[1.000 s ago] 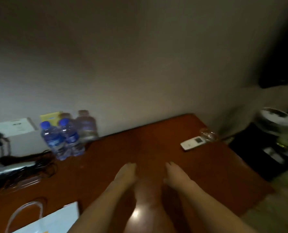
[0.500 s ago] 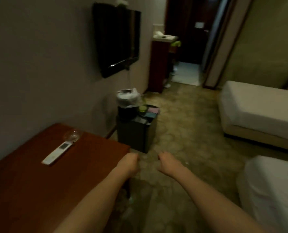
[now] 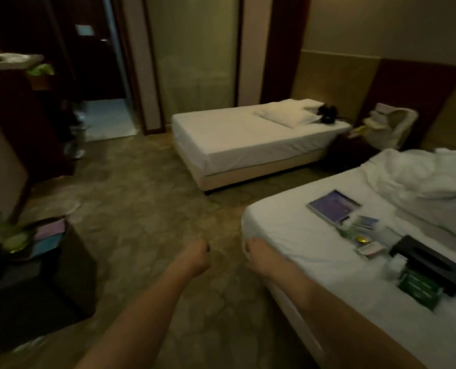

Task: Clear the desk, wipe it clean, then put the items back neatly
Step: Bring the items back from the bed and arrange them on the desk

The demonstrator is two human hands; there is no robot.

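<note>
The desk is out of view. My left hand hangs over the carpet with its fingers loosely curled and holds nothing. My right hand is just at the corner of the near bed, fingers drooping and empty. On that bed's white sheet lie a purple booklet, blue-striped packets, a small white and red box, a black tissue box and a green packet.
A low black cabinet with coloured items on top stands at the left. A second bed with a pillow is across the carpet. A doorway opens at the back left. Rumpled bedding lies at the right.
My view has swung right, from the desk with bottles and a remote, past the cabinet, to the two beds. Both hands stay out in front, empty.
</note>
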